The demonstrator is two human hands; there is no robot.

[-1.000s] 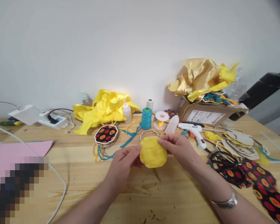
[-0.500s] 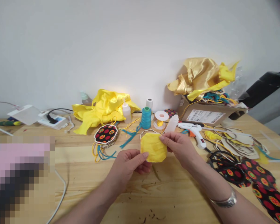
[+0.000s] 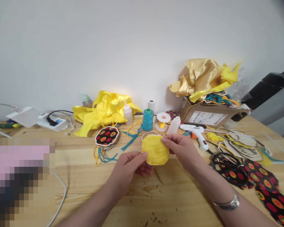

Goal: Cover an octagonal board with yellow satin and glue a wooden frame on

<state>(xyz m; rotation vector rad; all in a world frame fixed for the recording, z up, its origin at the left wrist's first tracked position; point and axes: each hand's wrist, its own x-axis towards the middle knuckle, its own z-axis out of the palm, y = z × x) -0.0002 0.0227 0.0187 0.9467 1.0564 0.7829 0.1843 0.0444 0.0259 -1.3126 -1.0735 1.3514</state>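
A small yellow fabric-covered panel with wavy edges is held up between both hands, its creased satin face towards me. My left hand pinches its lower left edge, thumb in front and fingers behind. At the upper right edge my right hand grips it, most fingertips hidden behind. Just beyond the panel lies a pale scalloped frame, partly covered from view. Left of the hands sits a patterned black and red panel with a pale rim, above yellow and teal cords.
Behind stand a teal thread cone, a ribbon spool, a glue bottle and bunched yellow satin. To the right are a glue gun, black-handled scissors, patterned fabric and a full cardboard box.
My left thumb has slid slightly left and up towards the panel's edge. Both hands keep their hold, and the panel has barely moved.
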